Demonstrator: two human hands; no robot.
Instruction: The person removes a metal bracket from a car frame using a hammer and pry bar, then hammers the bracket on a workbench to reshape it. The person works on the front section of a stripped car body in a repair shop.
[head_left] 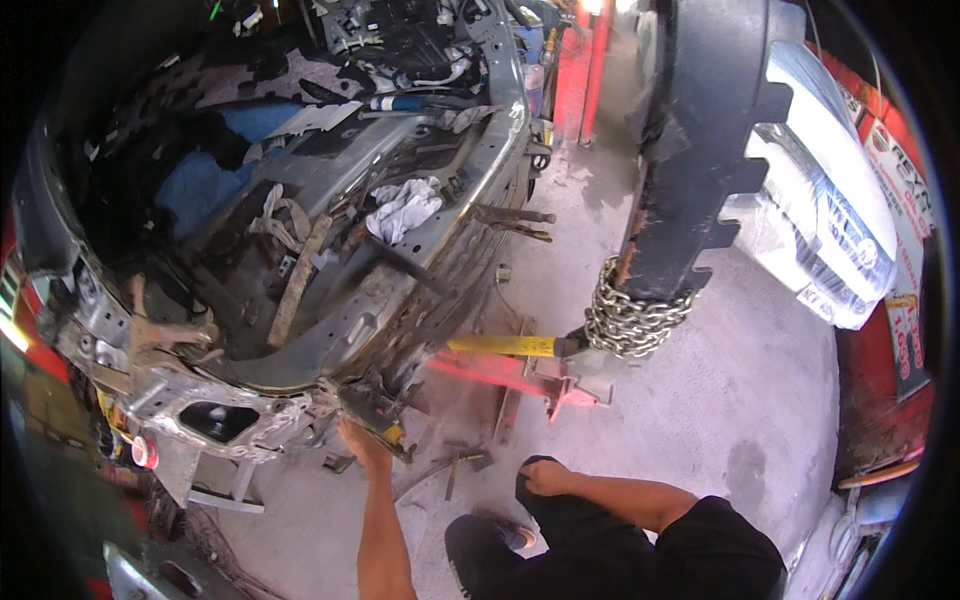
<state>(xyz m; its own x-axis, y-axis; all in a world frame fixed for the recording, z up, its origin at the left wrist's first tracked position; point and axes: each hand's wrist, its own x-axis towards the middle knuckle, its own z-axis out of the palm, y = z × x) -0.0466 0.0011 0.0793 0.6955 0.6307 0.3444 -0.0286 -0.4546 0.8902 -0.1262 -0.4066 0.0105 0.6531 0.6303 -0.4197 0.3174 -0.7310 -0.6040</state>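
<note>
A stripped car body shell (pixel 490 160) fills the left and middle of the view, its metal bare and worn. At its near corner my left hand (pixel 368 447) reaches up to the lower edge. Its fingers look closed and are partly hidden by the metal, so what they hold cannot be made out. Right beside that hand, a dark metal piece with a yellowish end (pixel 393 434) sticks out from the corner. My right hand (pixel 543 477) rests on my bent knee, its fingers lying over the dark trouser cloth, with no tool in it.
A hammer (pixel 453 473) lies on the floor ahead of me. Chain (pixel 640 322) wraps a tall notched dark post (pixel 695 170), beside a yellow bar (pixel 505 346) and red stand (pixel 500 372). Rags (pixel 404 208) lie inside the shell. A plastic-covered white car (pixel 825 200) stands right.
</note>
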